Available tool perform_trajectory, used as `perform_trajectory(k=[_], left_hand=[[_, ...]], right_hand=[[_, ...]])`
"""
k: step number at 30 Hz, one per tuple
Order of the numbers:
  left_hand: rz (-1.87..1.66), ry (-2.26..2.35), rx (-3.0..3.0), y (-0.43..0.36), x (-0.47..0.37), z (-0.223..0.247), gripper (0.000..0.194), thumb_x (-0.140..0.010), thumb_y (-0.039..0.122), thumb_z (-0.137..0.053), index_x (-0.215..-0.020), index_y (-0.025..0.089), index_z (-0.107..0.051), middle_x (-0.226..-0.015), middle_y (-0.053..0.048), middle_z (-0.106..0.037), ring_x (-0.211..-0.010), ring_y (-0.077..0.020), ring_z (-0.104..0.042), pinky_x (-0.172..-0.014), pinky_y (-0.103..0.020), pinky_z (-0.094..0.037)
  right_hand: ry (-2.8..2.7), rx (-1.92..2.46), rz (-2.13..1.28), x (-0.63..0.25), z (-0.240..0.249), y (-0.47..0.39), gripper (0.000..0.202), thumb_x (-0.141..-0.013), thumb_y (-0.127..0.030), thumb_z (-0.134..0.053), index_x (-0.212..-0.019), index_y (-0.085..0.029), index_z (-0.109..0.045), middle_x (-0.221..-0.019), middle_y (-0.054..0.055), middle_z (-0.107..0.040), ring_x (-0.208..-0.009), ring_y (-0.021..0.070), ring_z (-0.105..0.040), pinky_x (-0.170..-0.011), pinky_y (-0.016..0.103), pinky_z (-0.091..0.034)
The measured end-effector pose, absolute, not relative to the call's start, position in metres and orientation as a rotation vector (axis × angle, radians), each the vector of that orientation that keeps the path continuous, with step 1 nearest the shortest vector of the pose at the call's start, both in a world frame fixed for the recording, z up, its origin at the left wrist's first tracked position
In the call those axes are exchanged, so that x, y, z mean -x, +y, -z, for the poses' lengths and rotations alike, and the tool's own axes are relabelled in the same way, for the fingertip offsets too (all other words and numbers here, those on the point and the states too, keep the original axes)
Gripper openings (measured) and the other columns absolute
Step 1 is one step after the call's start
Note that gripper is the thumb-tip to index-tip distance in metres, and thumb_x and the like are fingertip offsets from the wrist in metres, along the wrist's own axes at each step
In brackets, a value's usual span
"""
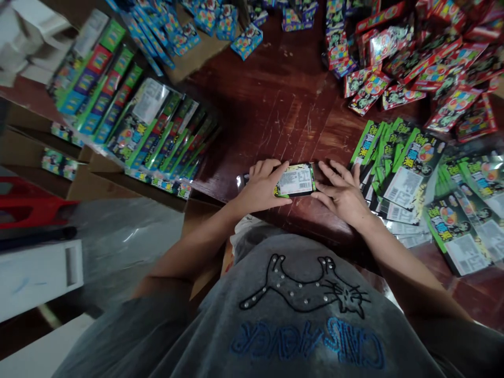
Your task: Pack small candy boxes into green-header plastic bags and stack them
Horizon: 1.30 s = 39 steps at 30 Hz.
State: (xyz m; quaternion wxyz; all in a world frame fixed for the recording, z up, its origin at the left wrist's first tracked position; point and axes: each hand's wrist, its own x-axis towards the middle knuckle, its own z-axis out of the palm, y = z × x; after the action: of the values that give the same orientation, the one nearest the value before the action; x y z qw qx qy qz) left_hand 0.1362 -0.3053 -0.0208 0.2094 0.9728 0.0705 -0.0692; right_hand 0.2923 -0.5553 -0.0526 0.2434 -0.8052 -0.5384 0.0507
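Note:
A flat black and green package with a white printed label (294, 180) lies at the front edge of the dark red table. My left hand (264, 185) grips its left end, thumb along the lower edge and fingers along the top. Beside the package's right end is my right hand (342, 190), its fingers apart and holding nothing that shows. Just right of that hand lies a loose pile of flat black and green packages (405, 181), some with white labels facing up.
Red packets (437, 68) are heaped at the back right. Blue packets (157, 26) lie at the back left. Stacked filled packs (145, 126) stand on cardboard boxes (110, 184) at the left. A red stool (35, 202) is on the floor, far left.

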Motion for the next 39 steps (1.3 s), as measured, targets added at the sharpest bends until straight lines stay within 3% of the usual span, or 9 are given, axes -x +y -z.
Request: perform_trajectory(k=[10, 12, 16, 19, 30, 34, 36, 39], left_hand=[[0.206, 0.168, -2.907, -0.312, -0.134, 0.020, 0.111, -0.088, 0.062, -0.079, -0.173, 0.010, -0.029, -0.156, -0.027, -0.047, -0.137, -0.0465, -0.043, -0.112, -0.057, -0.034], [0.195, 0.153, -2.954, -0.315, -0.133, 0.019, 0.105, -0.092, 0.064, -0.074, -0.174, 0.013, -0.030, -0.157, -0.026, -0.047, -0.137, -0.0464, -0.043, -0.112, -0.058, -0.033], [0.159, 0.063, -3.045, -0.318, -0.133, 0.020, 0.084, -0.099, 0.067, -0.064, -0.172, 0.034, -0.037, -0.162, -0.019, -0.045, -0.138, -0.0453, -0.043, -0.110, -0.061, -0.033], [0.142, 0.051, -3.064, -0.317, -0.133, 0.023, 0.083, -0.098, 0.069, -0.063, -0.171, 0.038, -0.039, -0.162, -0.017, -0.046, -0.137, -0.0452, -0.043, -0.108, -0.061, -0.033], [0.110, 0.058, -3.071, -0.318, -0.137, 0.028, 0.086, -0.097, 0.075, -0.061, -0.171, 0.037, -0.040, -0.164, -0.018, -0.045, -0.137, -0.0439, -0.042, -0.109, -0.058, -0.033], [0.132, 0.035, -3.086, -0.319, -0.134, 0.026, 0.084, -0.099, 0.076, -0.059, -0.171, 0.039, -0.038, -0.164, -0.016, -0.045, -0.140, -0.0404, -0.042, -0.110, -0.052, -0.033], [0.087, 0.077, -3.104, -0.315, -0.129, 0.014, 0.081, -0.100, 0.074, -0.059, -0.171, 0.040, -0.040, -0.162, -0.016, -0.047, -0.139, -0.0394, -0.043, -0.109, -0.050, -0.034], [-0.121, 0.247, -3.119, -0.292, -0.114, -0.027, 0.081, -0.100, 0.076, -0.059, -0.170, 0.039, -0.043, -0.158, -0.016, -0.050, -0.136, -0.0394, -0.046, -0.110, -0.052, -0.036]], right_hand=[[-1.469, 2.286, -0.264, -0.280, 0.050, -0.556, 0.044, -0.112, -0.052, -0.049, -0.141, -0.031, -0.074, -0.177, 0.005, -0.036, -0.164, 0.0366, -0.038, -0.131, 0.081, -0.013], [-1.426, 2.295, -0.247, -0.268, 0.052, -0.555, 0.047, -0.112, -0.054, -0.047, -0.144, -0.029, -0.072, -0.176, 0.006, -0.039, -0.164, 0.0356, -0.038, -0.132, 0.080, -0.014], [-1.159, 2.383, -0.098, -0.239, 0.060, -0.545, 0.046, -0.112, -0.053, -0.050, -0.140, -0.027, -0.074, -0.164, 0.008, -0.057, -0.158, 0.0336, -0.047, -0.133, 0.079, -0.010], [-1.059, 2.367, -0.063, -0.227, 0.064, -0.539, 0.042, -0.112, -0.049, -0.050, -0.137, -0.028, -0.076, -0.161, 0.007, -0.060, -0.158, 0.0339, -0.047, -0.132, 0.081, -0.010], [-1.071, 2.255, -0.060, -0.239, 0.076, -0.544, 0.039, -0.110, -0.050, -0.052, -0.131, -0.032, -0.080, -0.175, 0.011, -0.043, -0.156, 0.0386, -0.047, -0.125, 0.087, -0.014], [-1.037, 2.253, -0.055, -0.241, 0.085, -0.540, 0.048, -0.108, -0.057, -0.051, -0.142, -0.030, -0.074, -0.178, 0.017, -0.036, -0.158, 0.0460, -0.043, -0.120, 0.092, -0.013], [-0.947, 2.218, -0.020, -0.243, 0.079, -0.547, 0.064, -0.106, -0.064, -0.048, -0.152, -0.024, -0.065, -0.177, 0.022, -0.035, -0.161, 0.0472, -0.039, -0.124, 0.086, -0.020], [-0.838, 2.102, 0.109, -0.249, 0.060, -0.585, 0.074, -0.101, -0.070, -0.051, -0.157, -0.021, -0.060, -0.170, 0.025, -0.043, -0.160, 0.0445, -0.042, -0.129, 0.067, -0.037]])
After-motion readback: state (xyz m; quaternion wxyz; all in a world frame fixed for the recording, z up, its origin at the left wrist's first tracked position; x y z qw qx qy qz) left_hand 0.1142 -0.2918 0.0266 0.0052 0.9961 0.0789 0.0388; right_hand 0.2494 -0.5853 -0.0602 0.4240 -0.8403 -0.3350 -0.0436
